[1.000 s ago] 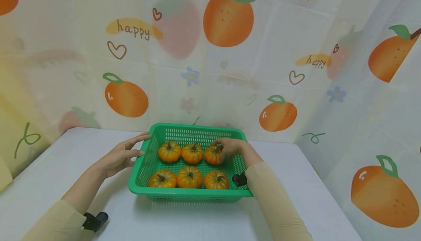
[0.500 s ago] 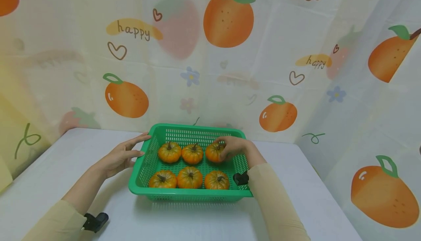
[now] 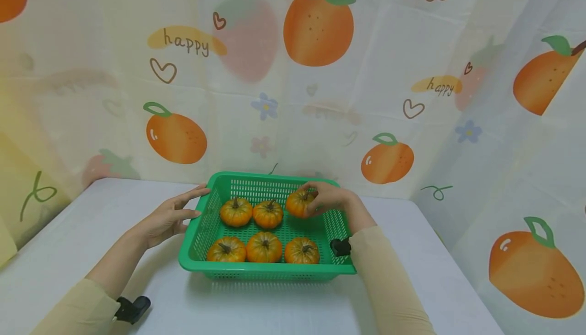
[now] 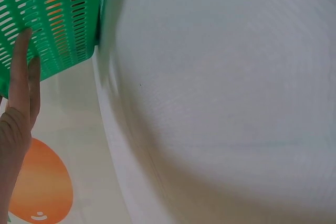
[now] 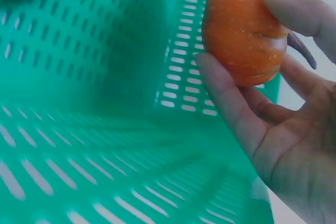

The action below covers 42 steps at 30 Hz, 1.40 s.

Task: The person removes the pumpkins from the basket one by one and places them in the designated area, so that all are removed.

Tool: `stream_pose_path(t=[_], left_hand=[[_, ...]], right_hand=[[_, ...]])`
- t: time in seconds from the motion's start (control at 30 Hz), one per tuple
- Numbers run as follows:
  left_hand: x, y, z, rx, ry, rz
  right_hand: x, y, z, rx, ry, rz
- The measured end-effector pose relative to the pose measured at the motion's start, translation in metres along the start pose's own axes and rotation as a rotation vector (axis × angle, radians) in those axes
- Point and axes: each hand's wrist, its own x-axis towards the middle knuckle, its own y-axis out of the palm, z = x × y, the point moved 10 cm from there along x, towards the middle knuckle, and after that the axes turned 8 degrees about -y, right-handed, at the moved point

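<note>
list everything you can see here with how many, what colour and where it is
Basket: one, green, on the table.
Front-row pumpkins: three, orange, in the basket.
Back-row pumpkins: two, orange, in the basket, left and middle.
Held pumpkin: one, orange, at the basket's back right.
Table: one, white-topped, under the basket.
Backdrop: sheet count unclear, mostly white, behind the table.
Fruit prints: several, orange and pink, on the backdrop.
Wrist devices: two, black, one by each cuff.
Sleeves: two, beige, one per arm.
Left grip: one, bare, touching the basket's left side.
Right grip: one, bare, holding the raised pumpkin.
</note>
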Motion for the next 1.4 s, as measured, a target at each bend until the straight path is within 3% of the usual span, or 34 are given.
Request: stream_pose_path(t=[0.2,0.67,1.03,1.4], left_hand=[[0.0,-0.001,0.001,0.003,-0.002,-0.008],[0.0,0.002,-0.001,-0.018,0.017,0.025],[-0.001,0.004,-0.001,-0.003,0.02,0.02],[0.0,0.002,0.001,0.005,0.009,0.007]], right_hand=[[-0.008,-0.01,0.01,0.004,-0.046,0.016],[-0.029,-0.044,0.025,-0.035,-0.085,-0.05],[-0.043,-0.063,0.012,-0.025,-0.056,-0.098],[-0.06,-0.085,0.005,-0.026,-0.084,-0.174]])
